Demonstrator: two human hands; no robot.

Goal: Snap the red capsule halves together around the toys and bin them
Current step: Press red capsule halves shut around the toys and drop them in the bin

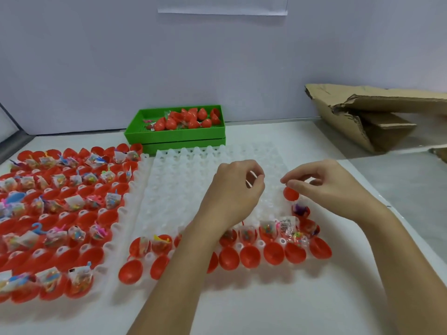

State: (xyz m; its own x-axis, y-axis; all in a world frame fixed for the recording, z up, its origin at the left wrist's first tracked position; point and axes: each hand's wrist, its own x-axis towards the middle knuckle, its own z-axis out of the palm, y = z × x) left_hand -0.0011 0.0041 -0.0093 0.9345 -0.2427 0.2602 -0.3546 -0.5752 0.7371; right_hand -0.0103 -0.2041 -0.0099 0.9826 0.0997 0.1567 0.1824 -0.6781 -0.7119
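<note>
My right hand (321, 182) hovers over the right side of the white tray (183, 187). Its thumb and index tip pinch the top rim of an empty red capsule half (291, 194) that sits in a tray pocket. Level with it to the left, my left hand (232, 189) has loosely curled fingers with nothing visible in them. Red halves holding bagged toys (287, 226) line the tray's near rows, with empty red halves (273, 253) in front. A green bin (174, 137) at the back holds closed red capsules (191, 118).
A second tray (60, 213) on the left is packed with red halves and bagged toys. Torn cardboard (377, 112) lies at the back right. A grey wall stands behind the white table (242, 298).
</note>
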